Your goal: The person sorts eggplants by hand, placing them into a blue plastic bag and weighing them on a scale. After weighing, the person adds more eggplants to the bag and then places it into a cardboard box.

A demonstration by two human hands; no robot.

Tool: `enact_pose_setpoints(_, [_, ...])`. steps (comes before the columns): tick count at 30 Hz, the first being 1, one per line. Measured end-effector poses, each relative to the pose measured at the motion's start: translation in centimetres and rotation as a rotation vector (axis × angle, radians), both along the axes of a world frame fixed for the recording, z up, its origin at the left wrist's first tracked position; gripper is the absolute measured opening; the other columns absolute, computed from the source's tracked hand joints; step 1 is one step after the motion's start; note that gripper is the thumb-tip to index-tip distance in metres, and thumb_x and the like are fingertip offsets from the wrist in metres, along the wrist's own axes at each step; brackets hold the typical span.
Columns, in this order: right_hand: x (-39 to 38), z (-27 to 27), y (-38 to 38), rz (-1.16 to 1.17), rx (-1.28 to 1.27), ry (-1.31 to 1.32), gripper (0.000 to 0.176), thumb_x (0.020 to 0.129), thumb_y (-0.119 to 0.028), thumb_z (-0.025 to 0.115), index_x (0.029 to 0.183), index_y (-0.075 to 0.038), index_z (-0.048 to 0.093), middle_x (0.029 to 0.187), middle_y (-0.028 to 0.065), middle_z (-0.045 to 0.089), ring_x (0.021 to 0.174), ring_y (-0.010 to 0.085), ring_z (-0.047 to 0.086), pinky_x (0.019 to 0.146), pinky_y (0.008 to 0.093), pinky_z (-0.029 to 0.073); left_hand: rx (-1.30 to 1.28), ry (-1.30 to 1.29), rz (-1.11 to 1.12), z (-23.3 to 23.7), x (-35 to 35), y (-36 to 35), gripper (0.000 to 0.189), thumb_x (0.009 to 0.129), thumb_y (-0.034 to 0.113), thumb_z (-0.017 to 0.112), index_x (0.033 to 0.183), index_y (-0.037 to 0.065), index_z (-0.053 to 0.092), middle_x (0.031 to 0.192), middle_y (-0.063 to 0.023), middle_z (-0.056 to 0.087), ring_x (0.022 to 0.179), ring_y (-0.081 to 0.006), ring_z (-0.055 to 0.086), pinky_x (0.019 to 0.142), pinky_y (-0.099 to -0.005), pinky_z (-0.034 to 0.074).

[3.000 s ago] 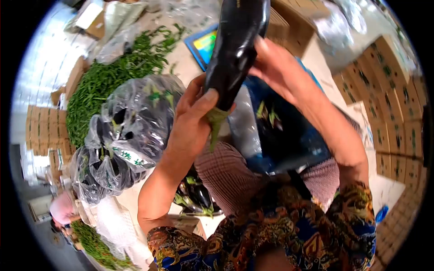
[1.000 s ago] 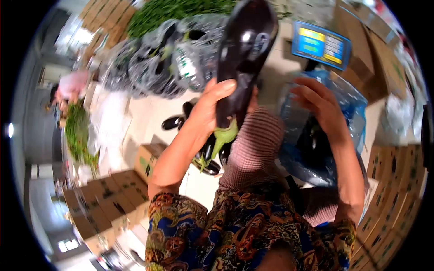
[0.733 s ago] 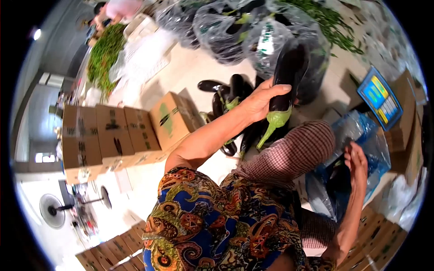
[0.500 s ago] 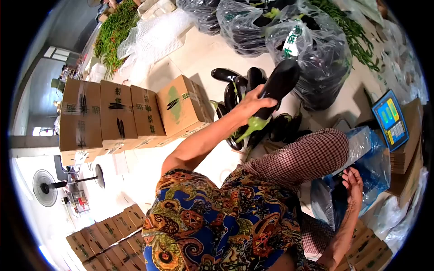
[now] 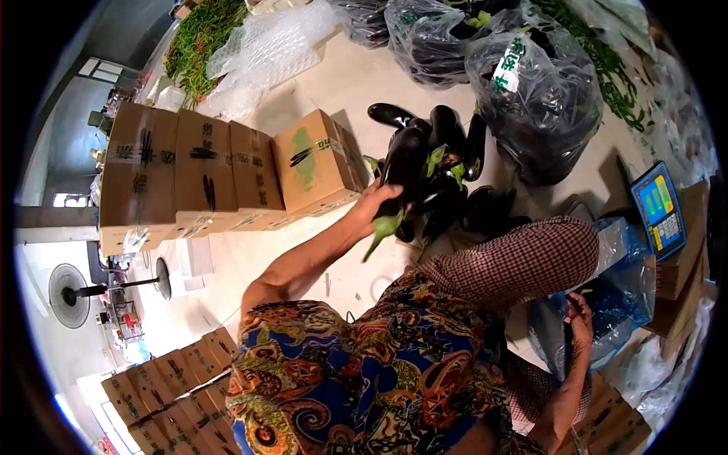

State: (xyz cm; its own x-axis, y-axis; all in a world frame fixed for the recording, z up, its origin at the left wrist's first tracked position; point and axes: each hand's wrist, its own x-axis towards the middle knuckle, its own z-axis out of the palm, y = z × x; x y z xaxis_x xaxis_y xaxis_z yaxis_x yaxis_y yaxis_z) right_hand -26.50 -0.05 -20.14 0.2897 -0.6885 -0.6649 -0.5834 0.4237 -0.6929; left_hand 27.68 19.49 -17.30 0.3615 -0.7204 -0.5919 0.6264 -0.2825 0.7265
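My left hand (image 5: pixel 375 207) is closed around the stem end of a large dark eggplant (image 5: pixel 407 159), its green cap and stem showing below the fingers. The eggplant is held over the left side of a pile of eggplants (image 5: pixel 447 125) on the floor. At the lower right, my right hand (image 5: pixel 579 322) has its fingers curled at the edge of a blue plastic bag (image 5: pixel 633 284), beside my checkered trouser leg. The bag stands open in front of the scale.
Cardboard boxes (image 5: pixel 201 163) stand in a row at left. Large clear bags of eggplants (image 5: pixel 535 114) sit at the back right. A digital scale display (image 5: pixel 657 208) stands at right. Green peppers (image 5: pixel 201 49) are heaped far left, near bubble wrap (image 5: pixel 284 45). A fan (image 5: pixel 70 296) is at left.
My left hand has moved left with the eggplant, which now points nearly straight away from me instead of to the right. My right hand stays by the bag, shifted slightly down. The view has shifted slightly.
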Motion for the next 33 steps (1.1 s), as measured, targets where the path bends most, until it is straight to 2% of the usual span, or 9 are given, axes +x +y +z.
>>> enact_pose_setpoints(5, [-2.0,-2.5,0.0,0.017,-0.079,-0.165,0.029,0.093,-0.019,0.06,0.119,-0.006,0.06,0.109,-0.0012,0.062,0.08,0.0099,0.053,0.065,0.026,0.044,0.226,-0.158,-0.322,4.5,-0.8,10.7,0.07,0.075,0.023,0.066,0.138,0.008,0.04,0.11,-0.0103,0.059,0.099,-0.022,0.06,0.089,-0.0355,0.047])
enact_pose_setpoints(15, [-4.7,-6.1,0.0,0.067,-0.153,-0.307,0.025,0.095,-0.016,0.056,0.116,-0.002,0.054,0.108,0.0026,0.057,0.096,0.0152,0.052,0.089,0.0276,0.04,0.987,-0.114,0.424,-2.6,-5.0,33.7,0.028,0.069,0.016,0.074,0.082,-0.005,0.06,0.067,-0.013,0.058,0.049,-0.0249,0.056,0.043,-0.0404,0.048])
enact_pose_setpoints(18, [-5.7,-6.4,0.8,0.058,-0.152,-0.259,0.03,0.095,-0.018,0.056,0.121,-0.003,0.052,0.112,0.0036,0.056,0.099,0.0156,0.053,0.09,0.0276,0.041,1.422,-0.853,0.237,-12.6,7.4,50.2,0.055,0.063,0.035,0.08,0.101,-0.001,0.062,0.095,-0.0172,0.066,0.092,-0.0352,0.063,0.081,-0.0427,0.051])
enact_pose_setpoints(21, [-6.7,-7.4,0.9,0.045,-0.151,-0.228,0.035,0.095,-0.02,0.055,0.126,-0.004,0.05,0.116,0.0046,0.056,0.101,0.016,0.053,0.09,0.0275,0.041,1.266,-1.31,0.938,0.5,13.6,43.7,0.046,0.071,0.031,0.072,0.102,0.001,0.057,0.107,-0.0232,0.063,0.102,-0.0398,0.06,0.088,-0.0472,0.048])
enact_pose_setpoints(22, [-7.0,-7.8,0.9,0.037,-0.149,-0.217,0.037,0.095,-0.02,0.055,0.128,-0.004,0.049,0.117,0.0049,0.056,0.101,0.0161,0.054,0.09,0.0275,0.042,1.75,-1.215,1.034,4.7,14.1,39.1,0.052,0.069,0.024,0.068,0.112,-0.001,0.053,0.105,-0.0226,0.064,0.1,-0.0396,0.061,0.087,-0.0484,0.05])
enact_pose_setpoints(27, [-9.2,-9.3,0.8,-0.004,-0.126,-0.142,0.045,0.096,-0.023,0.054,0.136,-0.005,0.045,0.123,0.0065,0.055,0.105,0.0167,0.054,0.091,0.0274,0.043,1.294,-1.634,0.5,-5.1,16.7,35.4,0.027,0.077,0.021,0.06,0.098,0.005,0.068,0.09,-0.0182,0.069,0.084,-0.0389,0.065,0.077,-0.0479,0.052])
enact_pose_setpoints(29, [-10.5,-10.4,0.6,-0.044,-0.094,-0.096,0.048,0.096,-0.025,0.054,0.139,-0.006,0.044,0.126,0.0072,0.055,0.106,0.017,0.055,0.092,0.0274,0.043,1.01,-1.517,-0.111,-13.0,14.8,32.1,0.027,0.083,0.023,0.054,0.097,0.004,0.067,0.085,-0.016,0.07,0.077,-0.0343,0.067,0.073,-0.0443,0.053])
enact_pose_setpoints(32, [-5.5,-4.6,-0.1,-0.003,-0.096,0.025,0.03,0.092,-0.022,0.062,0.117,-0.006,0.06,0.107,0.0013,0.061,0.098,0.0125,0.053,0.086,0.0249,0.041,0.108,0.186,0.188,-14.9,7.0,21.1,0.038,0.076,0.014,0.063,0.11,-0.002,0.06,0.088,-0.0118,0.066,0.079,-0.0244,0.066,0.064,-0.0325,0.052])
enact_pose_setpoints(33, [-1.9,-0.4,-0.3,0.081,-0.104,0.074,0.026,0.092,-0.025,0.065,0.11,-0.007,0.063,0.1,-0.0007,0.063,0.088,0.0089,0.054,0.078,0.0234,0.043,0.04,0.213,-0.01,-15.5,5.6,18.4,0.031,0.081,0.011,0.064,0.11,0.0,0.06,0.09,-0.0105,0.066,0.081,-0.0225,0.066,0.066,-0.0303,0.052])
